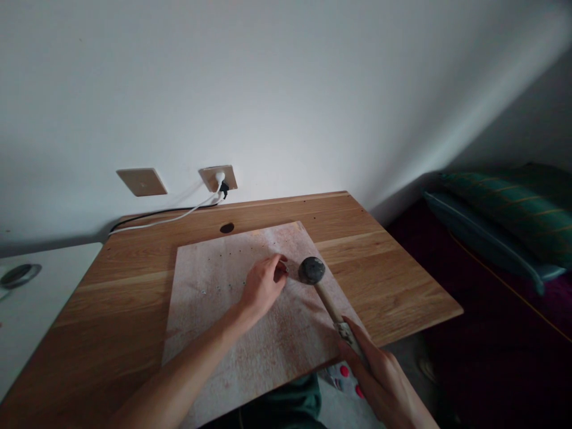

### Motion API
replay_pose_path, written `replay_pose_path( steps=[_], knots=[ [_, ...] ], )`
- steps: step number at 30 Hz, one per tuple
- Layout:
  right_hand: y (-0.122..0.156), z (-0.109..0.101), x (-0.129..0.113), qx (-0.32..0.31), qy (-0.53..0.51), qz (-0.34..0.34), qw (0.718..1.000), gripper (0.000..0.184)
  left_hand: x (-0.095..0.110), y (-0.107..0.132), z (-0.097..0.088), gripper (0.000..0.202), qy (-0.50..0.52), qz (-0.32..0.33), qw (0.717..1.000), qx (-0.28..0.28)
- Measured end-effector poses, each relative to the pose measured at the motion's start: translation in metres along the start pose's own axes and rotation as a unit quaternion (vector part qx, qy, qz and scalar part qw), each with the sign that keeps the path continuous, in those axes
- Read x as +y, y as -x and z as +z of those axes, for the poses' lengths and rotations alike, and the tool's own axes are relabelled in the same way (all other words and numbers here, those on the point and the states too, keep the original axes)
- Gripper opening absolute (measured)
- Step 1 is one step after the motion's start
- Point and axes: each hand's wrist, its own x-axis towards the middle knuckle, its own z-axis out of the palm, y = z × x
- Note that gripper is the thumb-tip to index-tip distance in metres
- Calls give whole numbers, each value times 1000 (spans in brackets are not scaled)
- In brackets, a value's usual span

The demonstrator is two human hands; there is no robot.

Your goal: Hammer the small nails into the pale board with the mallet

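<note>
A rubber mallet (331,304) with a black head and a pale wooden handle is gripped by my right hand (373,363) at the handle's lower end. Its head hovers over or near the right part of a whitish, worn board (250,351), just right of my left hand (266,283). The fingertips of that left hand are pinched together close to the board; whatever small thing they hold is too tiny to name. Several small dark holes or bits dot the board's surface to the left of the hand and beyond it.
Under the board is a wooden desk (379,256) with a round cable hole (227,227). Cables run along its back to a wall socket (218,179). A white surface (44,310) adjoins on the left. Green cushions (513,202) lie on a dark red bed at right.
</note>
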Motion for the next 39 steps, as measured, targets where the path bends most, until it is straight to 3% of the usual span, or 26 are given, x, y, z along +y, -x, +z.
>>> replay_pose_path(
  steps=[10,21,30,37,39],
  knots=[
    [-2,-4,-11,5,-24,8,1000,69,0,0,0,32,-1,0,1000,-2],
    [-8,-10,-54,-37,-56,-16,998,69,-6,-1,4,36,-8,2,1000,11],
    [-9,-7,-55,-50,-39,-22,998,72,-3,-1,2,40,-34,-10,999,5],
    [0,-9,-55,3,-18,-39,999,75,-4,-2,3,37,-36,-1,999,-7],
    [-3,-6,-49,-9,3,-57,998,72,-4,-1,4,40,-38,-3,999,2]
  ],
)
